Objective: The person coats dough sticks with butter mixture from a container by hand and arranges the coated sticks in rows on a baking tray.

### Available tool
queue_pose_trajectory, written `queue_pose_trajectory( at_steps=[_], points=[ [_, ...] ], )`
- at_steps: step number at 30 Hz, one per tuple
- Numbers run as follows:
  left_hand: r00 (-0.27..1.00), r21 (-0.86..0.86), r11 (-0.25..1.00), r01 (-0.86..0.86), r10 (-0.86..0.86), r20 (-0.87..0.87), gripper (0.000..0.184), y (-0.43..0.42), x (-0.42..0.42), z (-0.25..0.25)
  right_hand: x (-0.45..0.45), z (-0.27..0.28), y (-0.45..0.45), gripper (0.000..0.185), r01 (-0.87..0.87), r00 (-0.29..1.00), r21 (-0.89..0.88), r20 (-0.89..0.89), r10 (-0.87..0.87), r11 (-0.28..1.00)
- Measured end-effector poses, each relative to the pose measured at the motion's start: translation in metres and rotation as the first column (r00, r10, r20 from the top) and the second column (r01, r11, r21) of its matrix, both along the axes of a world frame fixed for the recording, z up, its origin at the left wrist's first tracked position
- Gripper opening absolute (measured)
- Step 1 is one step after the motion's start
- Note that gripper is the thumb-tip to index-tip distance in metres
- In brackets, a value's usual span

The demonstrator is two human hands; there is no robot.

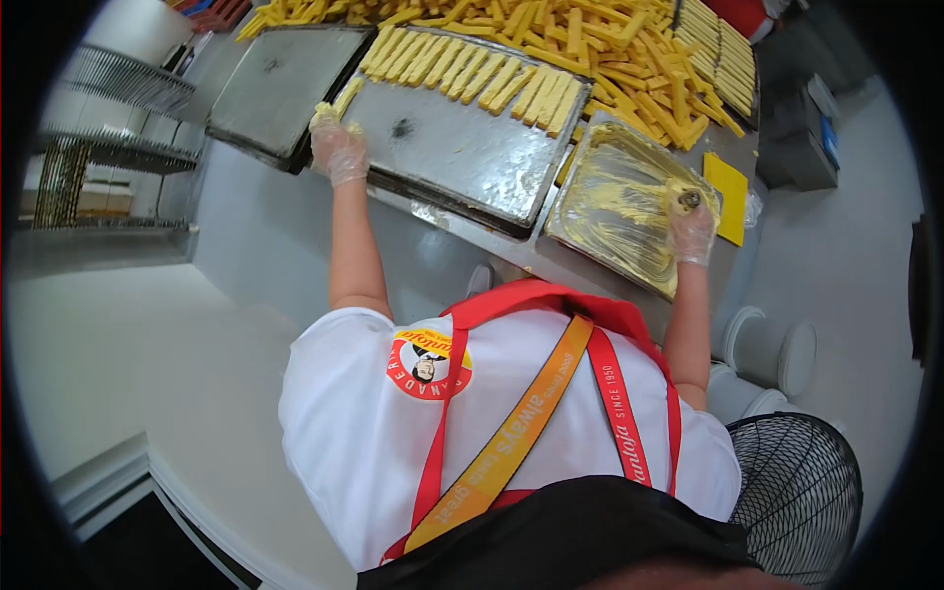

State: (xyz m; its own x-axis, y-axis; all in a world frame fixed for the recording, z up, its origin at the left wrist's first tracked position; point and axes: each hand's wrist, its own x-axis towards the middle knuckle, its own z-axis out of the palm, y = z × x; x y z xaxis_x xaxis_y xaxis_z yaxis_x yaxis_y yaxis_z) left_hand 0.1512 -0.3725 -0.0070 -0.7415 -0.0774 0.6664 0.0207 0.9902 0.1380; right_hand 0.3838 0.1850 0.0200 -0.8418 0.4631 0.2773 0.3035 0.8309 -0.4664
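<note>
So the metal tray (442, 177) lies flat, its near half mostly bare and kinda greasy. Yellow sticks (477, 71) with pale tops line up side by side along its far edge, plus a lone stick (346, 96) by the left edge. Just right, a pan (615, 266) sits at an angle, smeared with patchy yellow spread (634, 177). A dark round-ended thing (690, 200) is at its right side, mostly hidden.

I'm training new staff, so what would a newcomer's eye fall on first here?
The big heap of yellow sticks across the far side of the table likely draws the eye first. Next come the neat row of sticks along the far edge of the middle tray, and the tray smeared with a pale yellow spread to its right, with the plastic-gloved right hand at its right side.
</note>
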Motion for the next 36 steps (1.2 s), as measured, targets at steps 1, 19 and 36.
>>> queue_pose_trajectory(
  at_steps=[1,19,36],
  points=[
    [0.999,-0.055,0.998,0.035,-0.038,-0.038,0.057,0.022,0.004,0.013,0.002,0.000,-0.002,0.036,-0.082,0.997,-0.075,-0.015,0.081,0.994],
    [0.311,0.243,0.613,0.752,-0.655,0.688,0.028,0.302,-0.185,-0.009,0.016,0.020,0.050,0.048,0.288,0.957,-0.183,0.073,-0.279,0.940],
    [0.075,0.719,0.286,0.633,-0.948,0.310,0.019,0.330,0.071,0.092,0.018,0.007,0.063,0.030,0.082,0.886,-0.631,-0.308,-0.346,0.772]
  ],
)
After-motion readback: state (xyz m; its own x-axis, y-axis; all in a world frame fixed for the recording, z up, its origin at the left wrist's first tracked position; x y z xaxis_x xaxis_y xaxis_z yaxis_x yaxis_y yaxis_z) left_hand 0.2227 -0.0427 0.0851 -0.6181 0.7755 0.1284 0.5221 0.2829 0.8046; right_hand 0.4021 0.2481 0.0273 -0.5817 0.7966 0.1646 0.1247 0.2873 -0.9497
